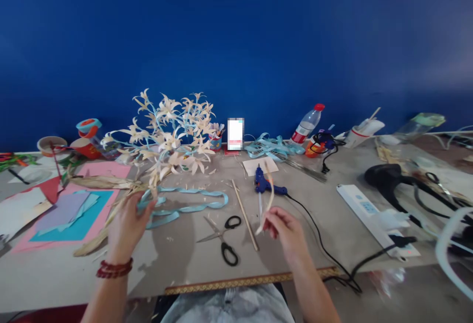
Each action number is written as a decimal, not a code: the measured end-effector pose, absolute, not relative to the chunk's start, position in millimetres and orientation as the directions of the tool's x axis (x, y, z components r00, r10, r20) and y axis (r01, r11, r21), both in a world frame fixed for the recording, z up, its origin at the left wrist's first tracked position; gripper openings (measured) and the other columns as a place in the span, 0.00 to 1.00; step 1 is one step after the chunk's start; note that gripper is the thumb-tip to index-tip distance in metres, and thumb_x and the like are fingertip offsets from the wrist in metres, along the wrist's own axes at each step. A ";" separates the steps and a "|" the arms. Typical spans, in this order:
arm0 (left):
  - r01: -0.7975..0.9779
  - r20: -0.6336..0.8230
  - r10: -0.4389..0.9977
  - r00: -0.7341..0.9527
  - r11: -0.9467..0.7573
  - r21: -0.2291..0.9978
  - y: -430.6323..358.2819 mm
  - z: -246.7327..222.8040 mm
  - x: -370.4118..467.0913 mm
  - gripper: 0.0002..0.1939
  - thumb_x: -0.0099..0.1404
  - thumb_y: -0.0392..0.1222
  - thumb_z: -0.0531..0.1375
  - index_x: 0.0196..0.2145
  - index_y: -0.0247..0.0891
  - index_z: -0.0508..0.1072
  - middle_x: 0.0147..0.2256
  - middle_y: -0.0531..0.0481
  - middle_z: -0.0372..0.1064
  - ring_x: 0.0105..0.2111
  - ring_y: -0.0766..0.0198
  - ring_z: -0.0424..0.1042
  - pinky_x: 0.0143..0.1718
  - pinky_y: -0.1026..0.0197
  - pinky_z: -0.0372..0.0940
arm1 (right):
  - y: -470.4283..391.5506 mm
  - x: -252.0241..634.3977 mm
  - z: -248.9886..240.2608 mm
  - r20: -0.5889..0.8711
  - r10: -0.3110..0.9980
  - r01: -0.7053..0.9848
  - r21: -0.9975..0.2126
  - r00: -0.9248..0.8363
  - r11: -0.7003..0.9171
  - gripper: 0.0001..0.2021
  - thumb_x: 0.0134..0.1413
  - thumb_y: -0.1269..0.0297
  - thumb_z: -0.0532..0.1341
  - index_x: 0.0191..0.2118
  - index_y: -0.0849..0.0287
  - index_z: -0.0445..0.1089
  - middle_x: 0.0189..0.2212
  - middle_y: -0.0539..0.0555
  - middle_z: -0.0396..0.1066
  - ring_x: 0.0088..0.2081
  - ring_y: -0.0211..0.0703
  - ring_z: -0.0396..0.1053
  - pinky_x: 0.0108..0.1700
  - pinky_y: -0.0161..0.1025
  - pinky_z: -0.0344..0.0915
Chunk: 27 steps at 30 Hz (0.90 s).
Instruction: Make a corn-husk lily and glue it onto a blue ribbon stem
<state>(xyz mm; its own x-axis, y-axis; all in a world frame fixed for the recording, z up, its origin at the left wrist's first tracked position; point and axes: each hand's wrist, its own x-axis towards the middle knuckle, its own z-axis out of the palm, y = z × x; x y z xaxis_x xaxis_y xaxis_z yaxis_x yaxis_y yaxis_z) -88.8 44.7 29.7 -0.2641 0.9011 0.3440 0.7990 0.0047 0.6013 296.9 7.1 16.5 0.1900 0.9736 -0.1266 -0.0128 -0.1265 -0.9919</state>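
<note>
No lettering, brand or number is legible. The leaning plastic bottle (307,125) at the back of the table (185,269) has a red label (298,134) with pale marks, too blurred to read. The small bright screen (235,133) is blocked out by pixels, and any print on the pen cup (216,143) is too small.

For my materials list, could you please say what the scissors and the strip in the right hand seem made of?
Scissors: grey blades, apparently metal by their sheen; smooth black handles, likely plastic. Strip in the right hand: perhaps dried husk, being pale, matte and curved.
</note>
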 end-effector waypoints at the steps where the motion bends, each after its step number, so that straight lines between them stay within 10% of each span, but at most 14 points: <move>1: 0.829 0.389 0.886 -0.255 -0.007 0.559 40.0 28.5 -76.6 0.19 0.61 0.53 0.60 0.45 0.38 0.72 0.48 0.39 0.70 0.46 0.46 0.70 0.42 0.50 0.67 | 4.7 285.8 15.1 -0.148 0.976 -0.059 -0.988 0.159 -0.140 0.15 0.51 0.54 0.63 0.21 0.58 0.66 0.17 0.49 0.67 0.16 0.34 0.56 0.19 0.33 0.51; 5: 0.685 0.468 0.858 -0.211 -0.212 0.697 5.4 20.9 -13.8 0.08 0.65 0.45 0.57 0.39 0.42 0.73 0.44 0.43 0.71 0.48 0.49 0.69 0.52 0.49 0.62 | -2.2 260.0 8.4 -0.176 0.978 -0.152 -0.976 0.108 -0.159 0.16 0.51 0.53 0.64 0.23 0.58 0.65 0.17 0.48 0.67 0.16 0.32 0.53 0.19 0.32 0.48; 12: 0.236 0.123 0.978 0.168 -0.160 0.958 -19.1 15.3 65.0 0.06 0.62 0.41 0.63 0.37 0.43 0.78 0.35 0.46 0.76 0.33 0.55 0.74 0.35 0.58 0.68 | -8.3 229.0 0.2 -0.186 0.981 -0.208 -0.963 0.062 -0.170 0.16 0.50 0.50 0.66 0.27 0.58 0.65 0.19 0.45 0.64 0.17 0.31 0.54 0.19 0.31 0.51; 19: 0.187 0.362 0.770 -0.525 -0.310 0.932 25.9 14.4 13.5 0.17 0.58 0.41 0.66 0.44 0.43 0.68 0.48 0.47 0.66 0.32 0.66 0.69 0.34 0.63 0.68 | -7.0 232.3 -1.8 -0.160 0.986 -0.252 -0.957 0.042 -0.145 0.16 0.50 0.51 0.67 0.27 0.59 0.67 0.21 0.48 0.70 0.17 0.30 0.54 0.20 0.29 0.50; 23: -0.035 0.245 0.886 -0.394 -0.280 0.959 59.9 28.3 -3.5 0.26 0.57 0.44 0.67 0.52 0.46 0.65 0.51 0.43 0.67 0.28 0.68 0.70 0.28 0.64 0.69 | -4.7 231.2 -2.3 -0.153 0.988 -0.243 -0.959 0.010 -0.146 0.16 0.51 0.51 0.67 0.28 0.59 0.67 0.21 0.49 0.70 0.18 0.30 0.55 0.20 0.29 0.51; 27: -0.001 0.247 0.878 -0.409 -0.271 0.963 59.8 34.4 -1.2 0.14 0.60 0.43 0.65 0.43 0.38 0.73 0.35 0.49 0.73 0.27 0.67 0.71 0.31 0.64 0.69 | -5.4 230.4 -5.2 -0.122 0.992 -0.219 -0.968 -0.027 -0.125 0.17 0.52 0.50 0.66 0.28 0.59 0.66 0.21 0.49 0.70 0.18 0.30 0.55 0.19 0.29 0.50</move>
